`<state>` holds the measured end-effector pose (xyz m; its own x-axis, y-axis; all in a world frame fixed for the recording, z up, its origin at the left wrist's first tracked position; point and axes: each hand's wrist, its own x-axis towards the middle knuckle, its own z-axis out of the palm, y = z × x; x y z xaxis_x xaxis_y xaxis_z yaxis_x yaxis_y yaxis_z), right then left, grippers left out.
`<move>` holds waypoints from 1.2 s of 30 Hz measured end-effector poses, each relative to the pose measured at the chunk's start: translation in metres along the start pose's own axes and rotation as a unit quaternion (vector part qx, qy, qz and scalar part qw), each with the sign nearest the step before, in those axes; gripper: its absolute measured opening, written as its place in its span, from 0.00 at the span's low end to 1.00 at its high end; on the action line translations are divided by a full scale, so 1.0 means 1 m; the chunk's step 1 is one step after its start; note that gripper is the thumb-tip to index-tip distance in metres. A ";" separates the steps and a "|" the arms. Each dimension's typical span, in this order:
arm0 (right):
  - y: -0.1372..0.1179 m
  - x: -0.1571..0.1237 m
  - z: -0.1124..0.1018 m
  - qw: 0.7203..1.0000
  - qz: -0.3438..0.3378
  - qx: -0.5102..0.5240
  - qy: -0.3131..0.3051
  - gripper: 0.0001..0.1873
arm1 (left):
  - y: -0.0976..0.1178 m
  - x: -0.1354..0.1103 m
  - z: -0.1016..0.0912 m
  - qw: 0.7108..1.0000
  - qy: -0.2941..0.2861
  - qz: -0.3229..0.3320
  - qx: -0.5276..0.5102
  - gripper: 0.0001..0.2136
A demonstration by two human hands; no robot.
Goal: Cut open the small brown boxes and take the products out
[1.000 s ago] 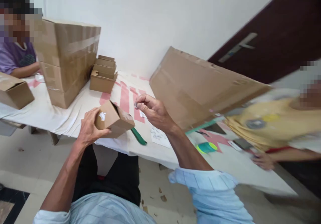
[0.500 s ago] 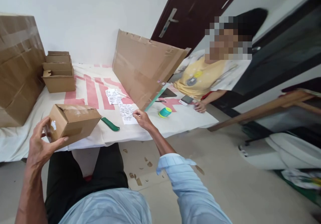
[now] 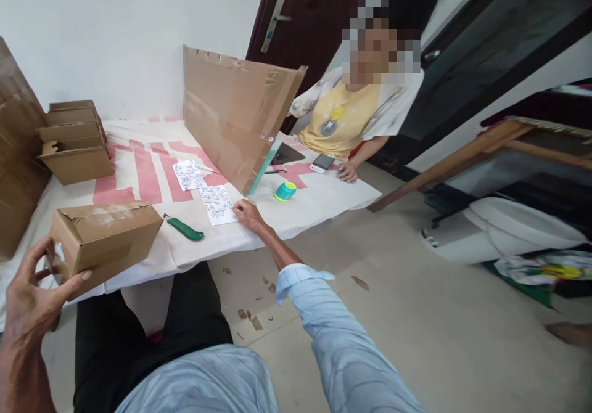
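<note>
My left hand [image 3: 32, 296] grips one end of a small brown cardboard box [image 3: 108, 237], held above the near edge of the white-covered table [image 3: 324, 200]. My right hand [image 3: 248, 215] reaches forward and rests on the table, fingers pinched at the edge of a printed sticker sheet [image 3: 217, 204]. What the fingers pinch is too small to make out. A second sticker sheet [image 3: 188, 174] lies just behind. A green utility knife [image 3: 184, 228] lies between the box and the sheets.
A large flat cardboard sheet [image 3: 234, 111] stands on edge across the table. Small stacked boxes [image 3: 74, 142] and a big carton [image 3: 16, 154] stand at the left. A teal tape roll [image 3: 285, 191] and a phone [image 3: 322, 163] lie near a seated person in yellow [image 3: 342, 123]. Cardboard scraps litter the floor.
My right hand went from raised beside the box down to the sticker sheet on the table. My view swung right, and my left hand with the box now sits lower left.
</note>
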<state>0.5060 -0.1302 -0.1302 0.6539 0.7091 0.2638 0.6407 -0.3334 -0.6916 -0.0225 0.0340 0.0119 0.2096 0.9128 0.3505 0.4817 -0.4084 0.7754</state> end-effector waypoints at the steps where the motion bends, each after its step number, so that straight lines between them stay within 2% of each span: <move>1: -0.002 0.002 0.003 1.000 -0.005 -0.004 -0.004 0.03 | 0.001 0.000 0.000 1.000 0.004 0.003 0.004 0.41; 7: -0.006 0.008 0.012 0.999 -0.015 -0.032 -0.028 0.04 | 0.001 -0.001 0.000 1.000 0.000 0.006 -0.004 0.42; 11: -0.009 0.007 0.012 0.998 -0.014 -0.045 -0.037 0.04 | 0.000 -0.002 0.001 1.000 0.000 0.028 -0.010 0.40; 18: -0.023 0.004 0.011 0.998 -0.014 -0.052 -0.023 0.03 | -0.010 -0.001 0.003 0.998 -0.001 0.061 0.003 0.38; 23: -0.035 -0.010 0.002 0.999 0.016 -0.031 -0.029 0.08 | -0.005 -0.005 0.000 0.997 -0.023 0.067 0.002 0.43; 24: -0.034 -0.013 0.001 0.999 0.027 -0.026 -0.031 0.10 | -0.001 -0.006 -0.001 0.997 -0.023 0.069 0.003 0.45; 27: -0.025 -0.020 0.001 0.997 0.061 -0.015 -0.034 0.13 | 0.002 -0.009 0.002 0.995 -0.071 0.073 0.014 0.47; 32: -0.009 -0.024 0.002 0.997 0.069 -0.034 -0.031 0.17 | -0.017 -0.007 0.010 0.995 -0.063 0.082 0.000 0.53; 36: -0.005 -0.031 -0.002 0.989 0.041 -0.124 -0.071 0.08 | -0.028 -0.005 0.012 0.993 -0.075 0.091 -0.032 0.57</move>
<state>0.4832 -0.1516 -0.1336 0.6552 0.7482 0.1043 0.6790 -0.5228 -0.5154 -0.0269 0.0411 -0.0180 0.4152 0.8128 0.4086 0.3705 -0.5613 0.7400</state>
